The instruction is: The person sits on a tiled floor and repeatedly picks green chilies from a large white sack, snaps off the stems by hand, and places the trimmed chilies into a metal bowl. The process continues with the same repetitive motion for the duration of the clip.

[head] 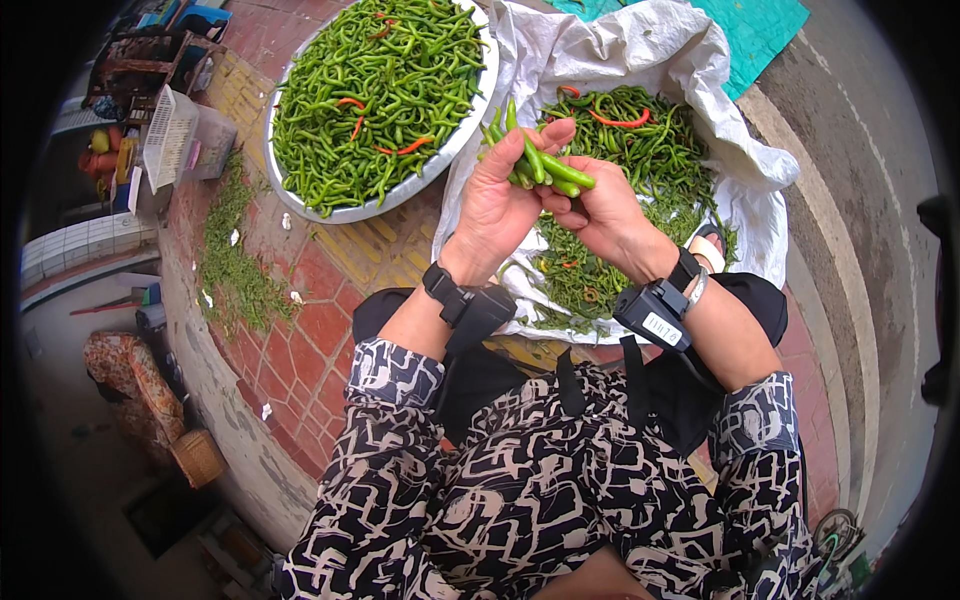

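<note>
A small bunch of green chili peppers rests in my left hand, its fingers curled around them. My right hand meets it at the pepper ends, thumb and fingers pinching there; the exact contact is partly hidden. Both hands hover over a white woven plastic sack spread on the ground. On the sack lies a heap of darker green chilies with a few red ones, and nearer me a litter of green stems. Left of my hands stands a wide metal basin heaped with green chilies.
Red and yellow paving carries a strip of green stem scraps at left. Beyond it stand a plastic basket and a person in a patterned garment. A teal sheet lies at the top; a curb borders the road.
</note>
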The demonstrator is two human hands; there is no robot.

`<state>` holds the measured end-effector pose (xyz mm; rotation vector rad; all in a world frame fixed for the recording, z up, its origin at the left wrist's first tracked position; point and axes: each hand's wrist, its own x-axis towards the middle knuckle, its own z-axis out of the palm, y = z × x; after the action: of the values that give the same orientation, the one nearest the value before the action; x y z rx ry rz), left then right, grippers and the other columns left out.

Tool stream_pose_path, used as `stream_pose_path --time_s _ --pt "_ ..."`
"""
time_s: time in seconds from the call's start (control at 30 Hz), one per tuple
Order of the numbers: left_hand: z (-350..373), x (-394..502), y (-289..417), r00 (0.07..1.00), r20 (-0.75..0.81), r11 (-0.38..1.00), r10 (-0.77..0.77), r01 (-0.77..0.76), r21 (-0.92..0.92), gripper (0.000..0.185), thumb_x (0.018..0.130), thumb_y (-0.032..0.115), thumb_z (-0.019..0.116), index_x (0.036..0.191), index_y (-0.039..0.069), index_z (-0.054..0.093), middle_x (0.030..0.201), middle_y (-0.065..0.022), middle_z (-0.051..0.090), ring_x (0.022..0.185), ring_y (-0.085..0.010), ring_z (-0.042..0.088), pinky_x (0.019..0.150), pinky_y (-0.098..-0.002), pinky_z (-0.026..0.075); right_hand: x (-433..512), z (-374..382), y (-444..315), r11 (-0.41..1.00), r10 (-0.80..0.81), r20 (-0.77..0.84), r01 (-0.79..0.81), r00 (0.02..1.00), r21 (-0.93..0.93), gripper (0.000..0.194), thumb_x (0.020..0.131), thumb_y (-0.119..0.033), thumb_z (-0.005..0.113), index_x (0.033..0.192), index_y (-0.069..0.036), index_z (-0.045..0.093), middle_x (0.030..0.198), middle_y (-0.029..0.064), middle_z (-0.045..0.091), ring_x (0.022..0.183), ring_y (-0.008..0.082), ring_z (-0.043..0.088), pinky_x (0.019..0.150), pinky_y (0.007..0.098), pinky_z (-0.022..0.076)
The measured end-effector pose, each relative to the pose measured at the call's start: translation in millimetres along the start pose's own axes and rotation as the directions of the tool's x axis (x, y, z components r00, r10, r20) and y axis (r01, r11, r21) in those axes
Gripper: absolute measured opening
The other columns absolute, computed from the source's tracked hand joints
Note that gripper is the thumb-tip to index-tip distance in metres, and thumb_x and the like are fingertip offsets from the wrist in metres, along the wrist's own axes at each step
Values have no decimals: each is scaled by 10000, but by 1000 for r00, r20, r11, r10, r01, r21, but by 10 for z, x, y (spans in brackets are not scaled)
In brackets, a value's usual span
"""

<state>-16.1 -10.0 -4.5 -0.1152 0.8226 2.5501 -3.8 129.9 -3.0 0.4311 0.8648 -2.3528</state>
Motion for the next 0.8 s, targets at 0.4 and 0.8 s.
stream_pose_path --time_s 0.4,0.8 --pt "-297 66 120 920 -382 956 -87 -30 -290 139 799 36 617 902 -46 572 949 -156 601 1023 -337 549 938 -503 455 -78 -99 -53 429 -120 123 163 985 -888 99 809 -64 570 739 4 588 679 121 615 598 199 591 485 331 431" --pt "-830 102 362 756 -610 961 -239 95 -259 174 833 10 591 981 -32 511 892 -143 555 852 -297 572 858 -515 485 -226 -524 270 -697 187 326 359 927 -621 105 679 -39 565 686 -8 665 686 194 638 682 329 653 628 411 524"
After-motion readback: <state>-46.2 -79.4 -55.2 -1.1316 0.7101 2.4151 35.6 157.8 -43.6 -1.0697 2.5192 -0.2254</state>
